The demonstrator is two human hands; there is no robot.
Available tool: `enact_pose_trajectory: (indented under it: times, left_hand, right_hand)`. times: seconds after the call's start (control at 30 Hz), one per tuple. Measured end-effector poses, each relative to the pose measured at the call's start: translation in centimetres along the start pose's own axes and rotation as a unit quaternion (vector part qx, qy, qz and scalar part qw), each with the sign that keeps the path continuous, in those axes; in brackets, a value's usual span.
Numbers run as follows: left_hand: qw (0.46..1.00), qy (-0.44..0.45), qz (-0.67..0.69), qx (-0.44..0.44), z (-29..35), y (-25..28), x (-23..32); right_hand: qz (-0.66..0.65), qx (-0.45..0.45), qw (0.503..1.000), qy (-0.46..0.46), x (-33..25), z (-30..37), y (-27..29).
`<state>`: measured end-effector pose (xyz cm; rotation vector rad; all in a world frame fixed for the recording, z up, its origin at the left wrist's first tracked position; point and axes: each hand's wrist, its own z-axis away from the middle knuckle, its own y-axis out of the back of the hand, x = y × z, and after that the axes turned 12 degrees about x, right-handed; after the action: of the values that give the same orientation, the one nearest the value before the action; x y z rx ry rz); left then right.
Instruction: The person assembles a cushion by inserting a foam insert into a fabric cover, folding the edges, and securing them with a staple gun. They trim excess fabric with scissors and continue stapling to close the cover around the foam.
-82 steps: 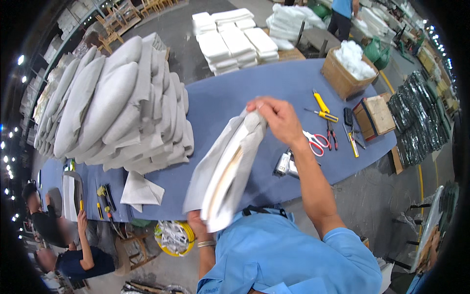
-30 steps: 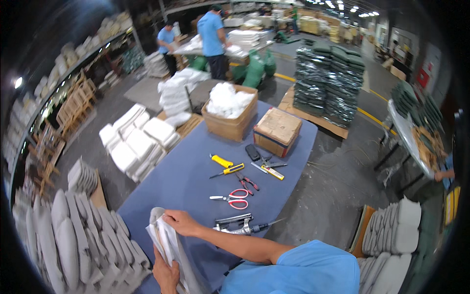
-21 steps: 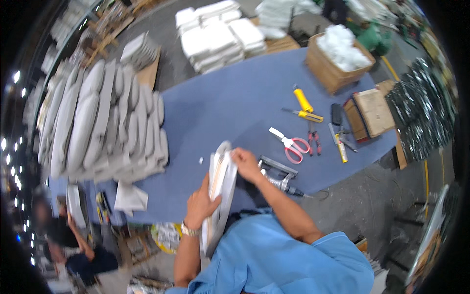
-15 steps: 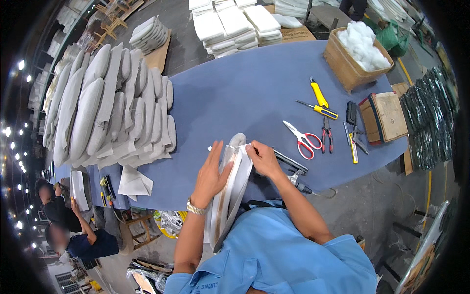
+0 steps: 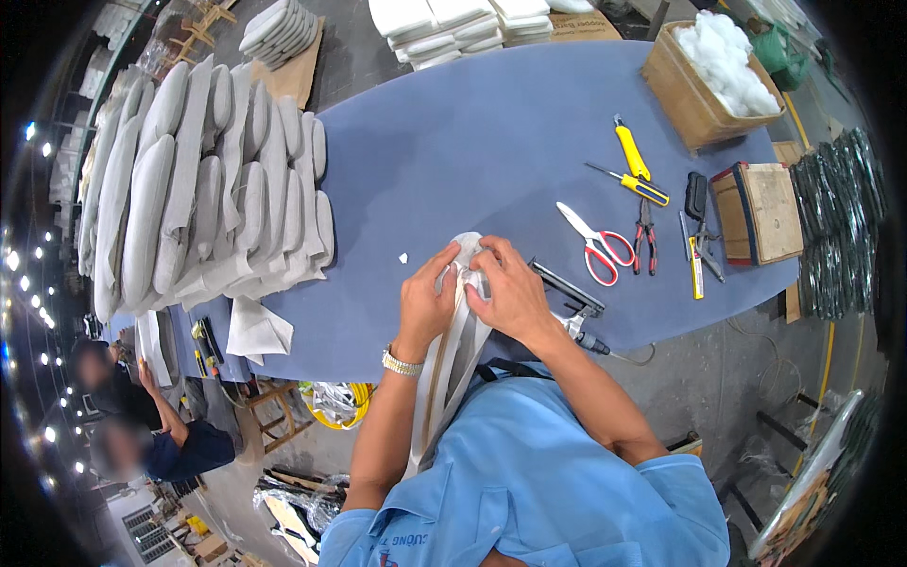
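Where both hands meet at the rounded upper end of a long grey padded piece (image 5: 452,378), I see the left hand (image 5: 427,300) curled along its left edge and the right hand (image 5: 515,298) bent over the other side, thumb and fingers pinching the cloth. The piece slants from over the blue table (image 5: 425,142) down against the light-blue shirt (image 5: 529,463). Below the left hand I make out a metal watch (image 5: 403,363); just beyond it, a white scrap (image 5: 403,258). Near the right hand lies a metal tool (image 5: 572,291), partly hidden; farther right are red-handled scissors (image 5: 601,251), pliers (image 5: 644,241) and a yellow-handled screwdriver (image 5: 644,189). Grey cushions (image 5: 208,189) are stacked at left, and a carton (image 5: 704,118) of white stuffing (image 5: 723,66) sits far right.
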<state>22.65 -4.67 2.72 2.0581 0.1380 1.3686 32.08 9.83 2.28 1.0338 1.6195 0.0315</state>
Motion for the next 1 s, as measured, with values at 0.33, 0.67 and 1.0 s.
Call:
enact_pose_trajectory:
  times: [0.33, 0.67, 1.0]
  left_hand:
    - [0.999, 0.012, 0.041, -0.017, 1.1, -0.1, 0.1]
    - [0.997, -0.016, 0.035, -0.065, 1.9, 0.2, 0.0]
    - [0.996, -0.042, 0.009, -0.079, 2.0, 0.4, 0.3]
  right_hand:
    - [0.040, 0.032, 0.999, 0.013, 0.5, 0.3, -1.1]
    - [0.028, 0.008, 0.998, -0.054, -0.7, -0.6, -0.2]
    - [0.012, -0.006, 0.999, -0.030, 0.7, -2.3, 1.0]
